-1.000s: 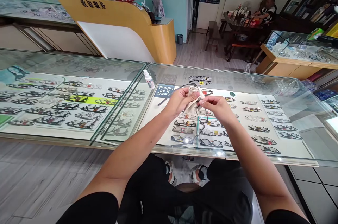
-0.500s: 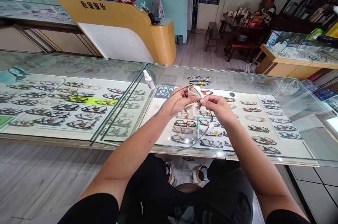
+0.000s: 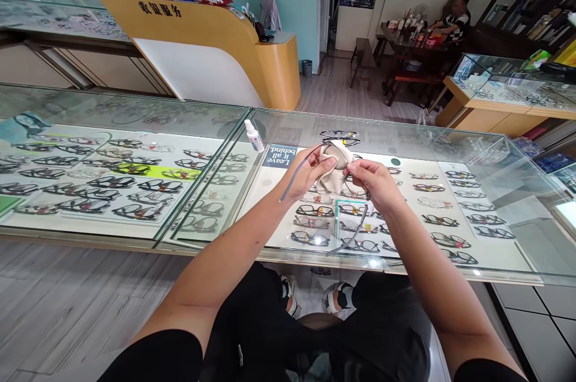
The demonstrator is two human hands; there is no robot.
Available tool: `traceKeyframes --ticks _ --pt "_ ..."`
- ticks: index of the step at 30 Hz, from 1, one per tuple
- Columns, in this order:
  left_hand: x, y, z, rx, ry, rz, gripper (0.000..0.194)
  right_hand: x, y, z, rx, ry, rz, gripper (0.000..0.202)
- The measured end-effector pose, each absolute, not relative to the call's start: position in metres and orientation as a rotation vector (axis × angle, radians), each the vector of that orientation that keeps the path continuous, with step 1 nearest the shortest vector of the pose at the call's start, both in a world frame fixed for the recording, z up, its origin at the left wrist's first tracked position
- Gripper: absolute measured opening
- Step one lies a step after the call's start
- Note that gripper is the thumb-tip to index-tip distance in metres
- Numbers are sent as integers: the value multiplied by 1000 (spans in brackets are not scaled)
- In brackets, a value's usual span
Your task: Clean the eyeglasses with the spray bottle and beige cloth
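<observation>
Above the glass counter, my left hand (image 3: 309, 172) pinches a cream cleaning cloth (image 3: 333, 178), folded over part of a pair of glasses. One grey-blue temple of the glasses (image 3: 294, 181) sticks out past my left wrist; the other temple hangs down from my right hand toward the counter's front edge. With closed fingertips, my right hand (image 3: 371, 180) grips the frame of these glasses at its right side. The lens inside the cloth is mostly hidden. Back left of my hands, a small white spray bottle (image 3: 254, 136) stands on the glass.
Under the glass top of the display counter (image 3: 279, 250) lie rows of eyeglasses (image 3: 315, 210). Beyond it stands a wooden cashier desk (image 3: 274, 70). A bench (image 3: 362, 58) and a table with bottles, where a person (image 3: 456, 19) sits, are at the back right.
The glasses have turned in my hands, and the hanging temple has swung right. My right hand has shifted slightly right, and more of the cloth shows.
</observation>
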State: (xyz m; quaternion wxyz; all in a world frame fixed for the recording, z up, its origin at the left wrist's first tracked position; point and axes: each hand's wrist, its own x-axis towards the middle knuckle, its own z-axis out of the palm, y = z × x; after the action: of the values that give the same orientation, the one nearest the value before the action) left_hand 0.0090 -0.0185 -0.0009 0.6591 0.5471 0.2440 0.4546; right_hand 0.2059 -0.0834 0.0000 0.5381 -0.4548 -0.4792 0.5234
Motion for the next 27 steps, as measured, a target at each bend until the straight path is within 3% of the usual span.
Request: traceKeyframes --ticks 10,15,27 --pt "17 -23 -2 1230 652 1106 66 190 -87 -1 -1039 -1178 1340 43" --pt "13 -18 -5 1251 572 1066 55 198 -83 4 -1092 -1087 1291 48" --pt "14 -22 5 1188 573 997 61 195 -89 3 -1122 -1274 1259 48"
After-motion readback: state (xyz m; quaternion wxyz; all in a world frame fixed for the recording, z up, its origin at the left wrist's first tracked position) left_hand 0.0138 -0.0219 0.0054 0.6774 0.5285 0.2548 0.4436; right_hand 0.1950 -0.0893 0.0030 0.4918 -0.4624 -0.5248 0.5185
